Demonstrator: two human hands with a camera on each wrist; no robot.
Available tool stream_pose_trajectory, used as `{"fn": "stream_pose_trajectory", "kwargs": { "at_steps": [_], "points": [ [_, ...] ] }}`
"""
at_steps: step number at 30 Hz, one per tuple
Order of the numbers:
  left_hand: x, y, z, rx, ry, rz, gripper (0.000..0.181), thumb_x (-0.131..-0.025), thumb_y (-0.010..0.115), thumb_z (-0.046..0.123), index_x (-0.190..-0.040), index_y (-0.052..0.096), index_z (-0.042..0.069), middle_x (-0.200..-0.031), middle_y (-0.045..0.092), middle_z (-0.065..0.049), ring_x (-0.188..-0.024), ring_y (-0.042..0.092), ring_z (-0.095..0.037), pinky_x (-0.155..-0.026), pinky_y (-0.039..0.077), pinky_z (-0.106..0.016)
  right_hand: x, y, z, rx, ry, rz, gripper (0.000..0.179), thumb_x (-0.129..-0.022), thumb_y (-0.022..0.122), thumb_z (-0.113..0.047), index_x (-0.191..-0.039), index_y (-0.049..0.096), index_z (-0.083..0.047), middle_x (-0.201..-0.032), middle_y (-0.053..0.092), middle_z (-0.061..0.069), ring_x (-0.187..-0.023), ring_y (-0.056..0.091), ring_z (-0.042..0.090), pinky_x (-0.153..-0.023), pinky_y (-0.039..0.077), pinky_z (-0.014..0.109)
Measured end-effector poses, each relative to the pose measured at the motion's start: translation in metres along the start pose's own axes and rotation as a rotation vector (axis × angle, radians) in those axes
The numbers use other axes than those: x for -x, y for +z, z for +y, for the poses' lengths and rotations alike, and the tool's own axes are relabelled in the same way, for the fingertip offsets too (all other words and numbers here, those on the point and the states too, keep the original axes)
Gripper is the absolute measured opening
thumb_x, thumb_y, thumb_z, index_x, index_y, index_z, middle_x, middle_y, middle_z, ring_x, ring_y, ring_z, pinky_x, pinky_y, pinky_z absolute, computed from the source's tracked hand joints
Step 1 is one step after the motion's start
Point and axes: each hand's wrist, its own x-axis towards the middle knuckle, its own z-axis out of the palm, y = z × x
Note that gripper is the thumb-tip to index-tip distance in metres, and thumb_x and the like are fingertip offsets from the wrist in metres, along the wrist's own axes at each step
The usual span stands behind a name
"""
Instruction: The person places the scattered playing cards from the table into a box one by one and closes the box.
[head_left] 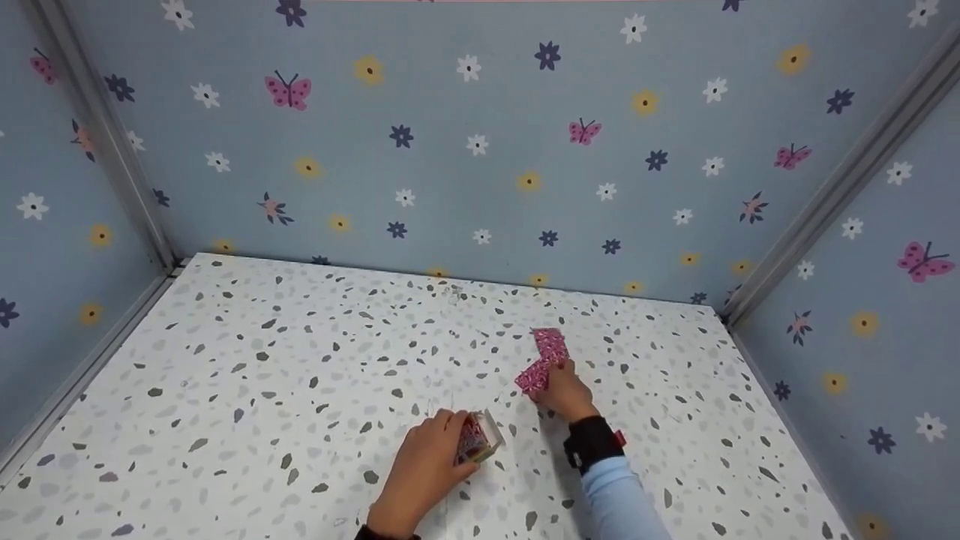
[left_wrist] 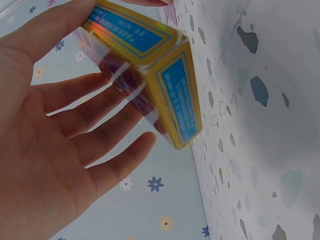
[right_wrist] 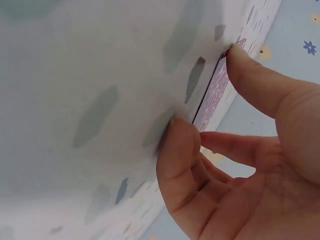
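My left hand (head_left: pixel 424 461) grips a small card box (head_left: pixel 476 439) between thumb and fingers, its end flap standing up towards the right. In the left wrist view the box (left_wrist: pixel 182 100) shows yellow and blue printed sides and a dark red face. To the right, my right hand (head_left: pixel 568 394) pinches a pink patterned card (head_left: pixel 532 377) low over the table. Thumb and fingers hold it by its edges, and the card (right_wrist: pixel 215 95) appears thin and edge-on in the right wrist view. Just behind lies a second pink card (head_left: pixel 551 343), partly overlapped by the held one.
The white speckled table (head_left: pixel 300 337) reaches back to a blue wall (head_left: pixel 435 180) printed with flowers and butterflies. Side panels with metal corner posts (head_left: pixel 817 172) stand left and right.
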Motion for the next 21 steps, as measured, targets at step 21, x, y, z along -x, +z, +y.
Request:
{"fn": "stream_pose_trajectory", "kwargs": {
  "at_steps": [21],
  "points": [
    [0.0,-0.002,0.0,-0.003,0.027,0.037,0.063,-0.072,0.078,0.035,-0.121,0.054,0.004,-0.105,0.059,-0.01,-0.09,0.059,-0.024,-0.077,0.048,-0.044,0.054,0.014,-0.002,0.062,-0.19,0.018,0.055,-0.081,0.071,-0.026,-0.123,0.055,0.004,-0.134,0.046,0.028,-0.11,0.056,0.042,-0.091,0.047,0.05]
  ]
}}
